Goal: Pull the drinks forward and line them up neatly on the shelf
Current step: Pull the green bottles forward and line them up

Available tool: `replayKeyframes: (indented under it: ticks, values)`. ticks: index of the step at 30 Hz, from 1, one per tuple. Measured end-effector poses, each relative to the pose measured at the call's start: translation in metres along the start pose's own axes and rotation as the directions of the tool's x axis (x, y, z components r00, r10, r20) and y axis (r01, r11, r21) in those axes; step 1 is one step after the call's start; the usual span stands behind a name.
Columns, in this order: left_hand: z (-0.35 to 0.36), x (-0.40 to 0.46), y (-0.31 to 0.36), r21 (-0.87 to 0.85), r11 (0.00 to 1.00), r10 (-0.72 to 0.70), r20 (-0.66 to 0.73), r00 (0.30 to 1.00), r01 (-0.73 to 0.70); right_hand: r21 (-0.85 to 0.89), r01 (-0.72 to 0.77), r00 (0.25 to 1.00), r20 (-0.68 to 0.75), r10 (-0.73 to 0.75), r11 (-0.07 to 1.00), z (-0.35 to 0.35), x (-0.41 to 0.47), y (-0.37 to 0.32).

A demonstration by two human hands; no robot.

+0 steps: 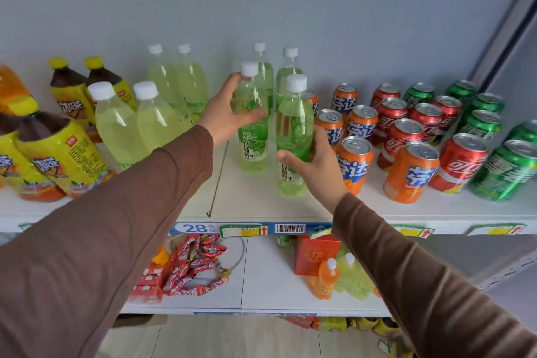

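Head view: my left hand (225, 109) is wrapped around the upper body of a green grape drink bottle (252, 122), thumb across the front, fingers behind near the neck. My right hand (315, 161) grips a second green grape bottle (294, 136) low on its label, thumb in front, fingers round the right side. Both bottles upright, white caps, standing on the white shelf (250, 200) near the middle, the right one closer to the front edge, the left one a bit further back. Two more green bottles (266, 73) stand behind them by the wall. To the left, four pale yellow-green bottles (158, 113), two front, two back; further left, yellow-label iced tea bottles (62, 154). To the right, just beside my right hand, rows of orange Fanta cans (411, 171), then red cola cans (459, 163), then green cans (505, 171) at far right. Shelf edge carries a blue price strip (247, 228) with 28 and a barcode. Lower shelf holds red snack packets (194, 264), a red box (315, 253) and small orange and yellow bottles (343, 276). Brown sleeves on both arms
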State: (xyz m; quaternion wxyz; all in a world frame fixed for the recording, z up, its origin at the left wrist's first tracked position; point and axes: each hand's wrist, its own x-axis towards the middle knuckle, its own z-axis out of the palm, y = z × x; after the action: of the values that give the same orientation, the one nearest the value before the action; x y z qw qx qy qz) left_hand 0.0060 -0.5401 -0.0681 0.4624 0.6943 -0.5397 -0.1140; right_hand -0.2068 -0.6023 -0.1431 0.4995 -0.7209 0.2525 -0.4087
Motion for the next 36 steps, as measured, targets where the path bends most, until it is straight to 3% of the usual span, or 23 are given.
replayKeyframes:
  ticks: [6, 13, 19, 22, 27, 36]
  values:
    - [-0.007, 0.002, 0.006, -0.084, 0.996, -0.032, -0.054, 0.998, 0.027, 0.159, -0.114, 0.993, 0.036, 0.110, 0.981, -0.006, 0.012, -0.014]
    - [-0.018, 0.003, 0.015, -0.126, 0.980, -0.140, 0.122, 0.983, 0.156, 0.279, -0.282, 0.956, 0.165, 0.244, 0.918, -0.018, 0.025, -0.031]
    - [-0.025, -0.007, 0.017, -0.113, 0.982, -0.144, 0.094, 0.985, 0.154, 0.237, -0.265, 0.960, 0.157, 0.232, 0.935, -0.020, 0.019, -0.033]
    - [-0.031, -0.023, 0.023, -0.034, 0.998, -0.045, 0.056, 0.997, 0.047, 0.231, -0.197, 0.973, 0.167, 0.161, 0.953, -0.018, 0.016, -0.034]
    - [-0.039, -0.053, 0.025, -0.059, 0.996, 0.072, 0.026, 0.997, -0.071, 0.153, -0.091, 0.984, 0.164, 0.066, 0.984, -0.008, 0.011, -0.027]
    - [-0.038, -0.070, 0.016, -0.074, 0.996, 0.062, 0.094, 0.994, -0.055, 0.019, -0.048, 0.981, 0.190, 0.044, 0.999, 0.009, 0.007, -0.019]
